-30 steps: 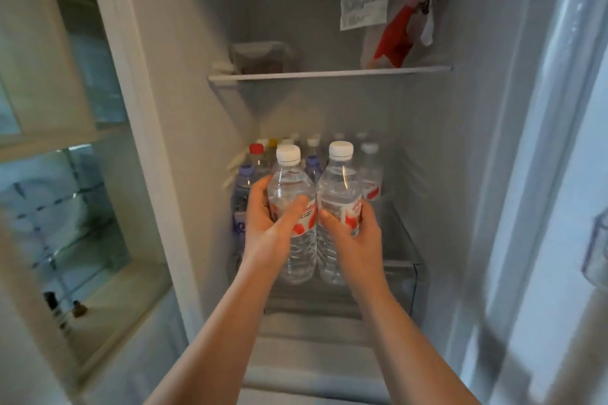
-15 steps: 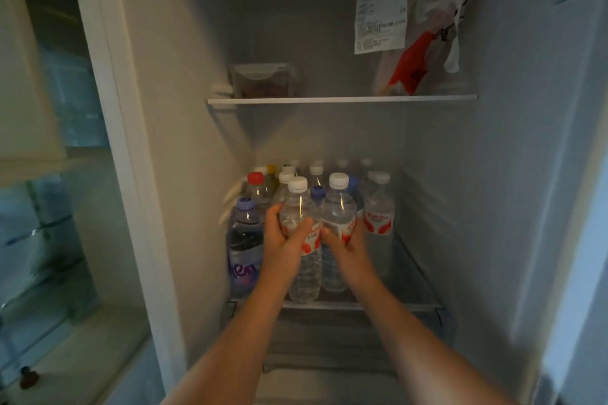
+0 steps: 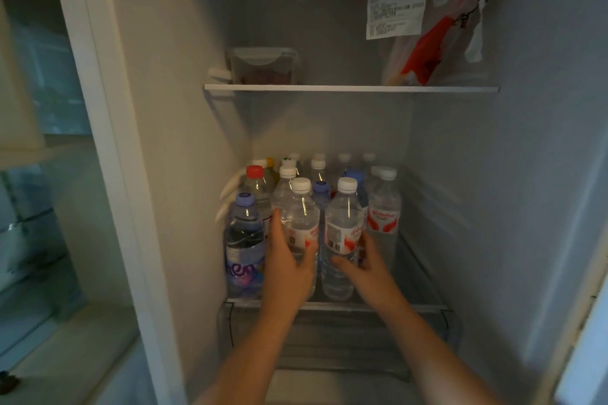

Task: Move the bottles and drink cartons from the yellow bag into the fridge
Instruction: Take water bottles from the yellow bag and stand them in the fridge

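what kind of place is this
Probably a home kitchen, facing an open fridge: rows of drink bottles on its lower shelf, a lidded food container on the shelf above.

It was a home kitchen: an open fridge point(image 3: 526, 174) was crowded with bottles point(image 3: 383, 207), with a lidded food box point(image 3: 263, 66) and a bag point(image 3: 444, 26) bearing a receipt point(image 3: 396, 0) above, beside a glass-fronted cabinet point(image 3: 39, 223).

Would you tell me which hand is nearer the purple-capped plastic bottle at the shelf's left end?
Left. The left hand grips a clear white-capped bottle just beside the purple-capped bottle; the right hand grips the next clear bottle, farther right.
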Demonstrator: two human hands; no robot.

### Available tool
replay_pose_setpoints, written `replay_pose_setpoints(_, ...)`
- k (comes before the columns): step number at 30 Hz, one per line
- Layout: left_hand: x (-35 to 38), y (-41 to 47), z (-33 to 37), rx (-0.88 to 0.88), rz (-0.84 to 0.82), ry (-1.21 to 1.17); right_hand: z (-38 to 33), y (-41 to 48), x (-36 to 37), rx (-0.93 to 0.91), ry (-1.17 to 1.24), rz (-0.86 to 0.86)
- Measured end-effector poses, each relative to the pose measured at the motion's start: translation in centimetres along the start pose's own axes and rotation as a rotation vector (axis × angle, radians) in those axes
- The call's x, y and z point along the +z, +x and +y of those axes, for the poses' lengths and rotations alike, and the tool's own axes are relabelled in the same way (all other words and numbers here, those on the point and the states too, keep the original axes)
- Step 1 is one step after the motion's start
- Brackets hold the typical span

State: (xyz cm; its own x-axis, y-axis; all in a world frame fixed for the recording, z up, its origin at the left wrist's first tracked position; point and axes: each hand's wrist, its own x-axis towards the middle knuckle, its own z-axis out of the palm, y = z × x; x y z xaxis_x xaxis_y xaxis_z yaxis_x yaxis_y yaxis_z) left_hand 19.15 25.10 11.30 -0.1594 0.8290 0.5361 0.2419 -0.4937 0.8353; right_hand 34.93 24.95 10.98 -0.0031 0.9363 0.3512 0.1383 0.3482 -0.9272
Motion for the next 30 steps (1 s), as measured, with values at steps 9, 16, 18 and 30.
replay_pose_setpoints(9,0.1,-4.7,-3.0,-0.077,0.16,0.205,2.7,-1.6,-1.6,0.126,-0.208,0.011)
replay_pose_setpoints(16,-0.3,-4.8,-3.2,-0.09,0.125,0.305,2.8,-1.3,0.2,0.103,-0.262,0.014)
replay_pose_setpoints(18,-0.5,-4.7,-3.2,-0.085,0.123,0.302,2.7,-1.3,0.6,0.109,-0.272,0.007)
replay_pose_setpoints(30,-1.8,-3.9,-4.6,-0.071,0.125,0.312,2.6,-0.9,4.3,0.102,-0.435,0.104)
